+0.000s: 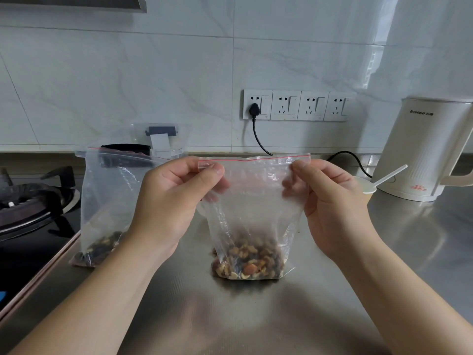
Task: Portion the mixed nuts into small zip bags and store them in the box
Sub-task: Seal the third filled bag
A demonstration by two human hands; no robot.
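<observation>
A small zip bag (252, 201) holding mixed nuts (249, 262) is standing on the steel counter (332, 290), its top corners being pinched by the left hand (176, 198) and right hand (330, 201). Left of it, a second bag (107, 201) is holding nuts; behind that is sitting a clear box (163, 139). A white kettle (422, 149) is standing to the right.

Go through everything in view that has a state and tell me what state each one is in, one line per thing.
Left hand: pinching the zip bag's top left corner.
Right hand: pinching its top right corner.
Zip bag: upright on the counter, nuts at the bottom; whether sealed, cannot tell.
Second bag: standing left, partly filled.
Black plug: in the leftmost socket.
Kettle: upright.
White spoon: lying beside the kettle.
</observation>
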